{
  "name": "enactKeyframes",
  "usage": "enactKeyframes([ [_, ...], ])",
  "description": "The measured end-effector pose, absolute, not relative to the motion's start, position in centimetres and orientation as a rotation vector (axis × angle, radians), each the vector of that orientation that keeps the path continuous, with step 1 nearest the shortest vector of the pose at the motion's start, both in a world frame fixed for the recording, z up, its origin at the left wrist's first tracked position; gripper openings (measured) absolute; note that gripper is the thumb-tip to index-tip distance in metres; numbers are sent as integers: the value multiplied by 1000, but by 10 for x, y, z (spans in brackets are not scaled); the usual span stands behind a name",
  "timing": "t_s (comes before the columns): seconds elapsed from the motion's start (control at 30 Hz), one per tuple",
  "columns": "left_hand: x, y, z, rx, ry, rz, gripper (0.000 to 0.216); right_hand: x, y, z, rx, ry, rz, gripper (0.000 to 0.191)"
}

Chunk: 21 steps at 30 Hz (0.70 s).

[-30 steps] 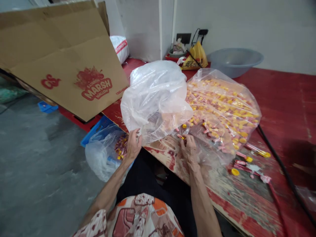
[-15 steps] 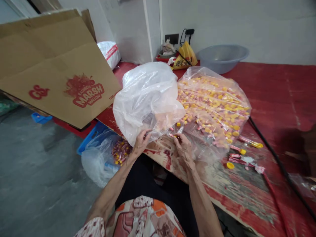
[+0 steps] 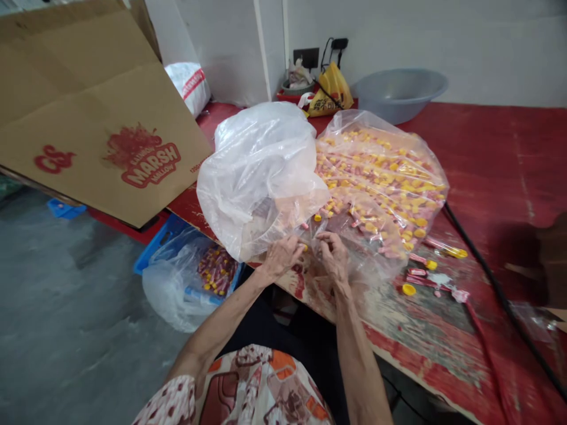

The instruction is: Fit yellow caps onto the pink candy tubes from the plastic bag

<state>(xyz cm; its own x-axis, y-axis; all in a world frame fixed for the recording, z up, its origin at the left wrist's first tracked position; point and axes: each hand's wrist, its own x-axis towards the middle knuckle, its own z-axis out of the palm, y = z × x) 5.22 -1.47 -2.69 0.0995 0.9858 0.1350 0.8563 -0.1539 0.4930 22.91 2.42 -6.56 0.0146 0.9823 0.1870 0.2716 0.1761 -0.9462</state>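
Note:
My left hand (image 3: 282,258) is closed at the table's front edge. At its fingertips shows the yellow cap (image 3: 305,247) of a small tube; the rest of the tube is hidden by the fingers. Close by on the right, my right hand (image 3: 333,257) has its fingers curled into a pinch, and what they hold cannot be made out. Just beyond both hands lies a big clear plastic bag (image 3: 376,177) full of small pink tubes with yellow caps. Its loose, whitish mouth (image 3: 261,165) spreads to the left, above my left hand.
A large cardboard box (image 3: 88,106) tilts at the left. Below the table edge, a blue crate (image 3: 153,243) holds a plastic bag with more capped tubes (image 3: 217,270). Loose pieces and a yellow cap (image 3: 409,290) lie right, near a black cable (image 3: 491,277). A basin (image 3: 401,94) stands behind.
My left hand has moved right, towards my right hand. The yellow-capped tube seen at my right fingertips now shows at my left fingertips. The view has shifted slightly.

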Motion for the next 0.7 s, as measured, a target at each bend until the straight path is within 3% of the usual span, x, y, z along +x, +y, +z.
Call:
enactKeyframes([
  [0.1, 69, 1, -31, 2196, 1787, 512, 10, 237, 28, -73, -1452, -1282, 760, 29],
  [0.27, 63, 25, -27, 2126, 1669, 531, 23, 240, 31, -77, -1482, -1214, 767, 32],
  [0.47, 51, -7, -25, 1952, 1701, 753, 3, 233, 26, -77, -1381, -1475, 568, 28],
  [0.7, 66, -28, -28, 2322, 1787, 581, 9, 230, 19, -71, -1324, -1592, 523, 28],
])
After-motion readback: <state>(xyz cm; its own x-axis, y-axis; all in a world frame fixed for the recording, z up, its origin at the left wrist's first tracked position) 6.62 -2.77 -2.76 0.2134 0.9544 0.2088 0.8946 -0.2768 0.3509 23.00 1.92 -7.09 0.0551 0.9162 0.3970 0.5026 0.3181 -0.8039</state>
